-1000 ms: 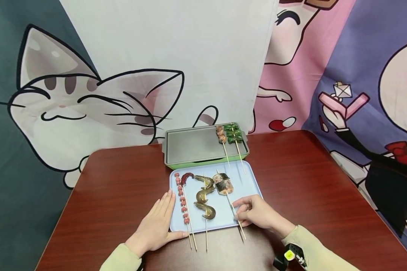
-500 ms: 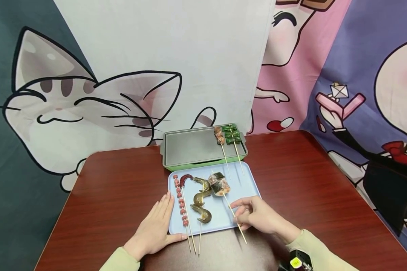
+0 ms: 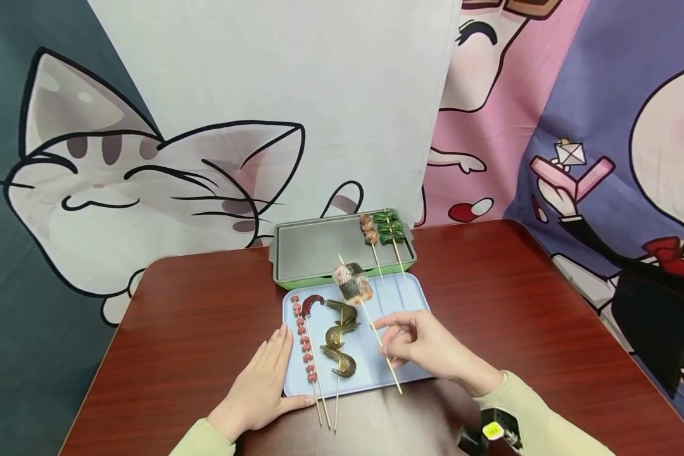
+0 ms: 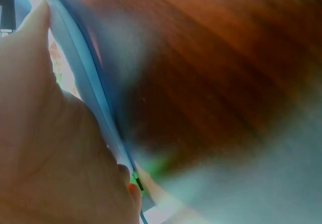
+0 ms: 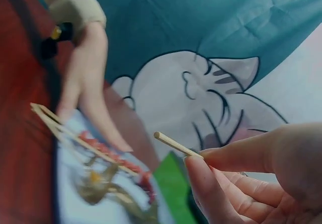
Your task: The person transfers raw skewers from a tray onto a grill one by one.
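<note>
In the head view my right hand [image 3: 418,342] pinches the stick of a fish skewer [image 3: 353,285] between thumb and fingers. Its fish chunks hang tilted over the far part of the light blue tray [image 3: 399,373]. The right wrist view shows the stick's end [image 5: 176,144] poking out of the pinch. My left hand [image 3: 256,380] rests with straight fingers along the tray's left edge. On the tray lie a shrimp skewer [image 3: 340,335], a dark red tentacle skewer [image 3: 312,304] and a skewer of small red pieces [image 3: 304,342].
Behind the tray stands a green grill [image 3: 319,250] with a grey plate. A meat skewer [image 3: 369,229] and a green vegetable skewer [image 3: 390,227] lie on its right side, their sticks reaching over the tray. The reddish wooden table [image 3: 194,316] extends to both sides.
My right hand has lifted the fish skewer off the tray and moved it up and leftward, toward the grill. The shrimp skewer has shifted slightly left. My left hand stays at the tray's edge.
</note>
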A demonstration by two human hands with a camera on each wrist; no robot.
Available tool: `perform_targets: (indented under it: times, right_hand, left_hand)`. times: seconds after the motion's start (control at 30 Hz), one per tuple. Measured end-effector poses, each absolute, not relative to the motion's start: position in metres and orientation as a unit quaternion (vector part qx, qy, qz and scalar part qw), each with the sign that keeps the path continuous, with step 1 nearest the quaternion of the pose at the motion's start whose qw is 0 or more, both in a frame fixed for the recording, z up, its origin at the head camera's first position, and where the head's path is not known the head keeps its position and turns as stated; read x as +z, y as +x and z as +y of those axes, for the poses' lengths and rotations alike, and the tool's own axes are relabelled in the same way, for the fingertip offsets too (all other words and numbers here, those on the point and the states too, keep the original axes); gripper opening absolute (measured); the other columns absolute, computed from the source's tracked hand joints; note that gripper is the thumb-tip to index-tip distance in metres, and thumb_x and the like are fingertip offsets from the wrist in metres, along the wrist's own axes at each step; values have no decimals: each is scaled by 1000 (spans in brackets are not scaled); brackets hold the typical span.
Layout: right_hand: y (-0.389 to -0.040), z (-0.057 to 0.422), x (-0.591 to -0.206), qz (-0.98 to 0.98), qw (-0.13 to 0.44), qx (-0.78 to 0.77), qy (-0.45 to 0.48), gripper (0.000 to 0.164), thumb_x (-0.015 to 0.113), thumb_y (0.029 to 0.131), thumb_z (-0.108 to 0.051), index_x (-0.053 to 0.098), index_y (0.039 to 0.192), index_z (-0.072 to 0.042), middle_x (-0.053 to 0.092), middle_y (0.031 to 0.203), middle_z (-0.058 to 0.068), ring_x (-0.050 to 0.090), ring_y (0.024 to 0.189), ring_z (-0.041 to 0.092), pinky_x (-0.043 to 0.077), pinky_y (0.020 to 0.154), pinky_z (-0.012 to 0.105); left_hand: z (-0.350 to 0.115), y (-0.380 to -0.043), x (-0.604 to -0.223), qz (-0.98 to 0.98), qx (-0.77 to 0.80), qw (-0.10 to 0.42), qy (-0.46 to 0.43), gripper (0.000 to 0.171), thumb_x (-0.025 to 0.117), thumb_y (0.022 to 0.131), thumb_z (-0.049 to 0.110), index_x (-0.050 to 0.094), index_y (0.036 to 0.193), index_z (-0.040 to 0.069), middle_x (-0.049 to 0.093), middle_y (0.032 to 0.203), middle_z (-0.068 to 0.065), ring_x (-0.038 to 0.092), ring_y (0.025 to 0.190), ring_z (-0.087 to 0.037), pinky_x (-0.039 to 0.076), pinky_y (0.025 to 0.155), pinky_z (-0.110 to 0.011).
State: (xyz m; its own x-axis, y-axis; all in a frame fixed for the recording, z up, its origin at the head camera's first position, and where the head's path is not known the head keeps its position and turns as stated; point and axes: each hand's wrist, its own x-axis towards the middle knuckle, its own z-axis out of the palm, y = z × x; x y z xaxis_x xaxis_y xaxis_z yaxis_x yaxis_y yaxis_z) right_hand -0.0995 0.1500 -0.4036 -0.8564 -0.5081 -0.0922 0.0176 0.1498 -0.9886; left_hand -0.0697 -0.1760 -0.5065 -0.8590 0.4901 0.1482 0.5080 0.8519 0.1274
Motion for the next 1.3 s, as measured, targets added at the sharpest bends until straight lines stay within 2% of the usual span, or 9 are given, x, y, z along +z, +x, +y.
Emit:
perform_targets:
  times: [0.37,0.47,0.67,0.7,0.9,1.13,1.3]
  right_hand:
    - [-174,133,-372,761,128,-627,-109,37,65,81,5,61,118,3,66,86,20,65,76,33,56,65,40]
    - [-197,124,-374,762,132,-628,-88,37,66,82,4,61,118,2,66,89,22,66,78,33,56,66,38]
    - [-228,107,-394,762,162,-626,-29,39,64,81,6,59,120,7,64,96,27,66,70,23,55,66,34]
    - [-232,106,-397,766,164,-622,-20,39,64,81,6,59,119,6,64,95,27,66,67,19,55,66,33]
    - [-238,103,-406,784,164,-598,3,36,64,79,6,62,115,6,65,93,28,65,59,17,56,65,33]
    - [-236,100,-407,814,147,-562,13,36,65,80,6,63,116,3,67,87,22,67,63,21,55,70,40]
    - [-233,100,-407,841,130,-525,2,35,67,81,0,63,115,2,69,82,15,68,68,24,55,68,39]
  left_hand:
    - [-176,-68,-506,-959,-86,57,-265,112,43,76,79,24,145,-6,17,152,-19,18,138,-28,23,107,-46]
    - [-176,-68,-505,-959,-86,57,-264,111,44,76,79,25,145,-6,17,152,-19,19,138,-28,24,107,-46]
    - [-175,-67,-501,-957,-100,51,-268,111,47,76,78,25,144,-7,19,151,-21,20,137,-32,24,106,-47]
    - [-175,-67,-501,-956,-102,50,-269,111,47,75,78,25,144,-8,19,150,-22,21,137,-33,24,106,-47]
    - [-173,-66,-496,-956,-112,43,-269,110,50,77,75,25,143,-9,20,149,-24,21,136,-35,23,107,-47]
    - [-171,-65,-487,-954,-123,35,-269,109,53,77,72,25,142,-10,20,149,-25,21,136,-36,23,106,-48]
    - [-174,-66,-497,-958,-104,41,-264,110,47,77,76,24,144,-8,18,151,-22,19,137,-33,22,107,-46]
